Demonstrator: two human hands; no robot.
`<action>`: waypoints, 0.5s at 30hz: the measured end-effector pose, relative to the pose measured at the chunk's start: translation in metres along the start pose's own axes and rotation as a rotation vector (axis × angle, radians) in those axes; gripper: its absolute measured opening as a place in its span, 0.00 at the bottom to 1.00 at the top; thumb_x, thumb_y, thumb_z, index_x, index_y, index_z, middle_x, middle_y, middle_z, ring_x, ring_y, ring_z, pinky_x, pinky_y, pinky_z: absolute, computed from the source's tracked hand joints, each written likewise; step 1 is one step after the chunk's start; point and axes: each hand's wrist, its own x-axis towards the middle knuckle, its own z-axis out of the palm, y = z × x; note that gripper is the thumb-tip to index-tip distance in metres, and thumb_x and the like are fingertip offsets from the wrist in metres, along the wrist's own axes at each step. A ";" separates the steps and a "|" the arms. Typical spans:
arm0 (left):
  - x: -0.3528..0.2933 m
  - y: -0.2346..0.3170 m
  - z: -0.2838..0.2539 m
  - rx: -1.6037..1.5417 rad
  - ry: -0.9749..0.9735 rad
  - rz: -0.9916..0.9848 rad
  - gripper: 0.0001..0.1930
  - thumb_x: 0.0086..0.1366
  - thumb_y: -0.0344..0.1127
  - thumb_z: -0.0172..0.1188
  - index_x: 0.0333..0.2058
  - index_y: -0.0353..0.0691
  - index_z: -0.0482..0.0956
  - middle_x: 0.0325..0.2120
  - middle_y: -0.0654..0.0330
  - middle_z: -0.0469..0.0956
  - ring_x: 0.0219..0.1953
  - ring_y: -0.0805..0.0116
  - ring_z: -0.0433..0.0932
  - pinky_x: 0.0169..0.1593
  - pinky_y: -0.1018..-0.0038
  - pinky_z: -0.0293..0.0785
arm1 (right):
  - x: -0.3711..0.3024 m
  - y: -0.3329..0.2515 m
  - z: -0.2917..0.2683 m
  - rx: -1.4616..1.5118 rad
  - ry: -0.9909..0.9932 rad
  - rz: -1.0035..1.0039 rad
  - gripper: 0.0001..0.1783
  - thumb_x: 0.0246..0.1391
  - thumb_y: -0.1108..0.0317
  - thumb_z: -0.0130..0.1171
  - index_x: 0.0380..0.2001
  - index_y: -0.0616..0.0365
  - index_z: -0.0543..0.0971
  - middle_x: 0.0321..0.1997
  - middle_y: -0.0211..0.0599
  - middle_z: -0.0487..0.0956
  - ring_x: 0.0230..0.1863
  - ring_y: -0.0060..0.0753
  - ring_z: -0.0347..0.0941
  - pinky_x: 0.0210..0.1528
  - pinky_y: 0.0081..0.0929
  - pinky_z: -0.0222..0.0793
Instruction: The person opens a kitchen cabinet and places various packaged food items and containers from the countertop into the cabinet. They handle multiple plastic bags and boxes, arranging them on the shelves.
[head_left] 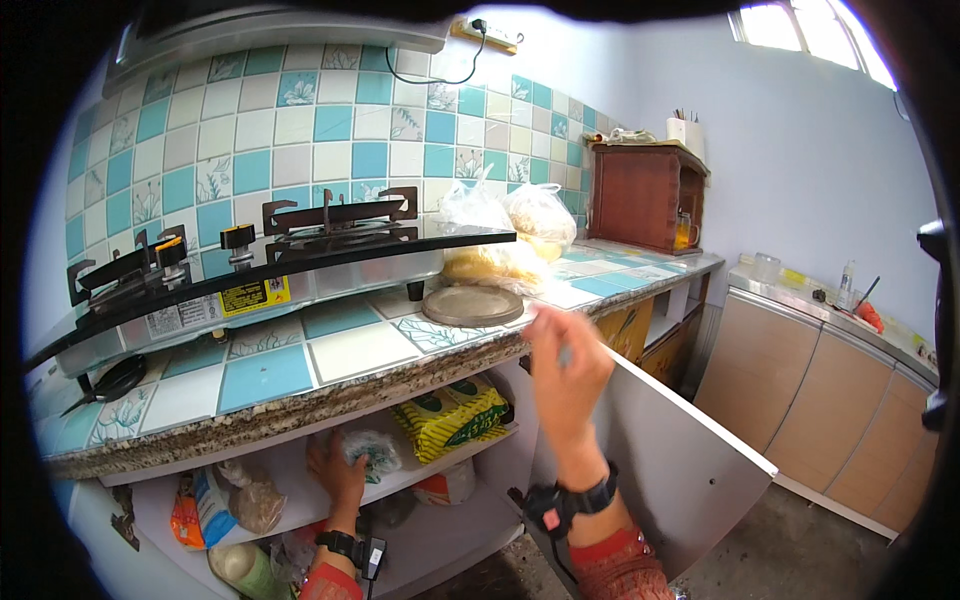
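Reaching into the cupboard, the left hand (335, 470) closes on a small bag (372, 452) on the shelf (440, 468). It looks soft, light and crinkly, best held at its top. The right hand (565, 375) is open by the surface (300, 390). A yellow packet (450, 415) crowds close beside it.

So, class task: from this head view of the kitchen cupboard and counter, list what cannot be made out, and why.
- Right hand: fingertips smeared by motion blur; grip unreadable.
- Left hand: fingers reach into the cupboard shelf at a crumpled bag; whether it grips is unclear.
- Lower cupboard: items cut off by the bottom edge.
- Far counter: things too small.
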 end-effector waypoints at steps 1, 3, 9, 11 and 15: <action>0.003 -0.002 -0.001 0.045 -0.073 0.020 0.43 0.47 0.41 0.70 0.61 0.52 0.58 0.64 0.45 0.46 0.64 0.42 0.47 0.61 0.44 0.44 | 0.018 0.013 0.001 -0.023 0.063 0.032 0.06 0.51 0.75 0.55 0.33 0.61 0.79 0.25 0.40 0.78 0.23 0.32 0.73 0.26 0.25 0.68; 0.003 -0.004 -0.003 0.078 -0.109 0.057 0.42 0.48 0.44 0.68 0.61 0.52 0.58 0.64 0.45 0.46 0.64 0.41 0.47 0.60 0.42 0.44 | 0.053 0.041 0.005 -0.038 0.107 0.097 0.08 0.51 0.73 0.55 0.34 0.64 0.78 0.26 0.36 0.79 0.30 0.25 0.77 0.34 0.22 0.71; -0.007 -0.006 -0.005 0.004 0.007 0.071 0.41 0.53 0.53 0.62 0.63 0.51 0.55 0.64 0.43 0.45 0.64 0.39 0.46 0.60 0.41 0.42 | 0.119 0.123 0.052 -0.320 -0.633 0.339 0.30 0.43 0.54 0.62 0.48 0.60 0.75 0.47 0.54 0.76 0.49 0.49 0.73 0.53 0.35 0.66; -0.007 -0.006 -0.005 -0.032 0.027 0.077 0.41 0.54 0.53 0.61 0.63 0.51 0.54 0.64 0.42 0.45 0.65 0.38 0.44 0.61 0.40 0.41 | 0.118 0.143 0.074 -0.306 -0.811 0.281 0.40 0.38 0.46 0.65 0.52 0.63 0.72 0.49 0.57 0.75 0.52 0.50 0.71 0.55 0.34 0.64; -0.007 -0.007 -0.005 -0.065 0.013 0.087 0.41 0.54 0.54 0.60 0.63 0.50 0.53 0.63 0.41 0.45 0.65 0.39 0.43 0.62 0.40 0.38 | 0.110 0.167 0.100 -0.215 -0.933 0.174 0.43 0.36 0.43 0.66 0.49 0.68 0.73 0.45 0.56 0.77 0.49 0.50 0.72 0.52 0.32 0.65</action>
